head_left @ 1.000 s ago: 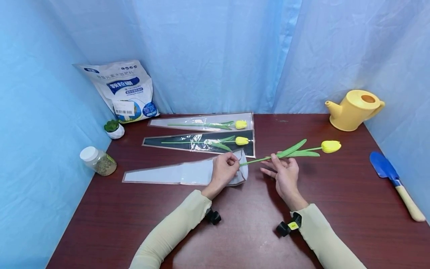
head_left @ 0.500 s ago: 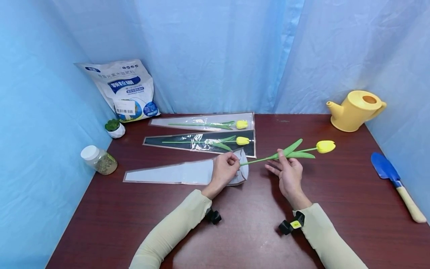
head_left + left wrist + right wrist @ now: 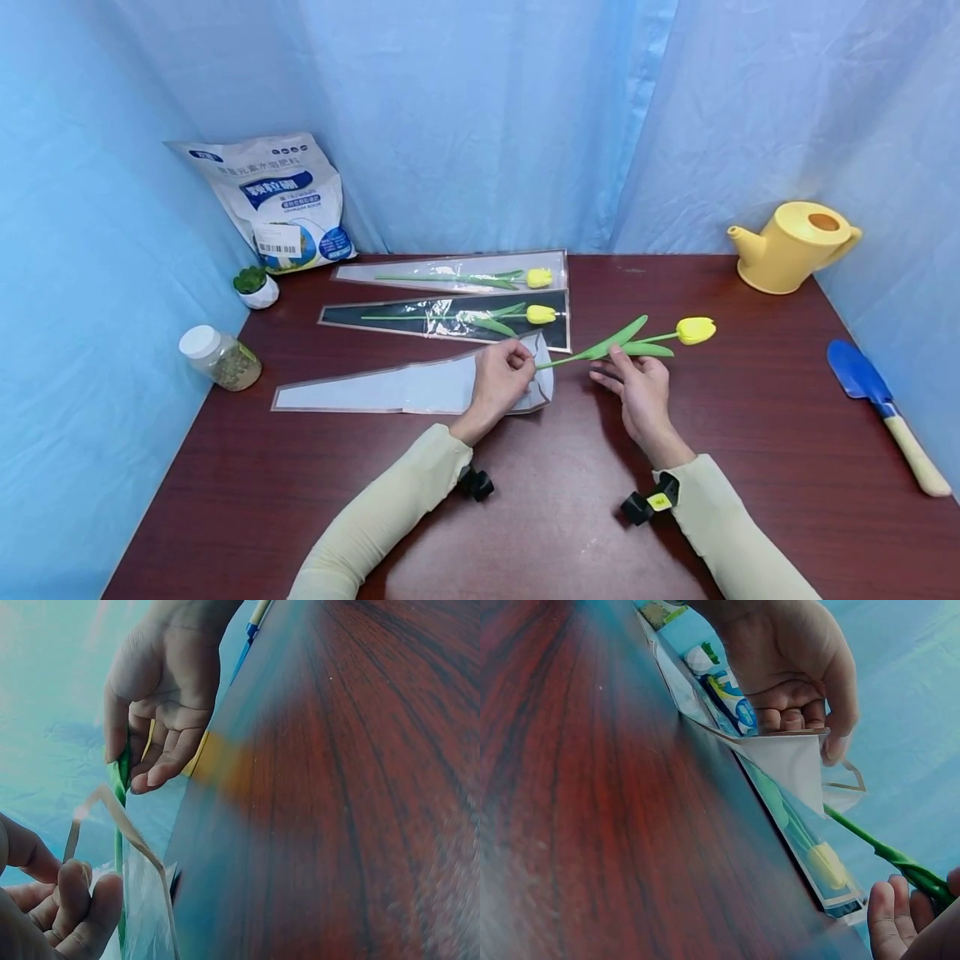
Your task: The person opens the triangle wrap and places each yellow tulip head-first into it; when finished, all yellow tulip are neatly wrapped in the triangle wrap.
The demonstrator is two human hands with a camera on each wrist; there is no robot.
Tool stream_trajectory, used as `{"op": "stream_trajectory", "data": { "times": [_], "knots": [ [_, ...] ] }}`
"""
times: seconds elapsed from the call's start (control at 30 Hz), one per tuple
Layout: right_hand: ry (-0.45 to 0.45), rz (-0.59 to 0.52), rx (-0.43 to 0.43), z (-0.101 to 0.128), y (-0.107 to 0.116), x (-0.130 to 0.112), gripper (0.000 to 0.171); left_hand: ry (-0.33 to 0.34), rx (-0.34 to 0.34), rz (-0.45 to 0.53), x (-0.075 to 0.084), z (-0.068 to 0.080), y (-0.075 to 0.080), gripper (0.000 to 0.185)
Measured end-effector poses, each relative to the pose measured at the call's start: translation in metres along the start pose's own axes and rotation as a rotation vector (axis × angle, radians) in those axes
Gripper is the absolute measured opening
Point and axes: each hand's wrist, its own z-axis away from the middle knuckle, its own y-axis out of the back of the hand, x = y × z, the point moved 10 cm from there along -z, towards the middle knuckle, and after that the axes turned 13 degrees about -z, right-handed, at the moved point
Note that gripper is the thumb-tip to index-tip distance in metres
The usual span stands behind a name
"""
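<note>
A yellow tulip (image 3: pixel 694 330) on a green stem (image 3: pixel 570 360) points left into the open mouth of a long clear sleeve (image 3: pixel 397 387) lying on the dark red table (image 3: pixel 525 517). My right hand (image 3: pixel 637 390) pinches the stem just below the leaves. My left hand (image 3: pixel 501 377) pinches the upper edge of the sleeve's mouth and holds it lifted. In the right wrist view the stem (image 3: pixel 870 838) enters under the raised flap (image 3: pixel 795 769). The left wrist view shows the stem (image 3: pixel 118 825) running between both hands.
Two more sleeves, each with a yellow tulip inside (image 3: pixel 538 278) (image 3: pixel 540 314), lie behind. A fertiliser bag (image 3: pixel 277 204), small potted plant (image 3: pixel 255 287) and jar (image 3: pixel 219 358) stand at the left. At the right are a yellow watering can (image 3: pixel 795 244) and a blue trowel (image 3: pixel 881 408).
My right hand has slid the tulip leftwards, so its stem end has gone further into the sleeve mouth. The left hand has stayed where it was, holding the mouth open.
</note>
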Motion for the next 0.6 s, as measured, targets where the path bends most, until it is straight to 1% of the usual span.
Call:
{"op": "stream_trajectory", "data": {
  "times": [0.3, 0.5, 0.6],
  "knots": [
    [-0.024, -0.023, -0.062, 0.002, -0.008, 0.009, 0.011, -0.013, 0.012, -0.030, 0.002, 0.000, 0.001, 0.012],
    [-0.011, -0.017, -0.064, 0.002, -0.008, 0.011, 0.014, -0.015, 0.014, -0.027, 0.003, 0.000, 0.001, 0.012],
    [-0.031, 0.001, -0.071, 0.004, -0.010, 0.016, 0.013, -0.017, 0.013, -0.028, 0.003, 0.001, 0.001, 0.011]
  ]
}}
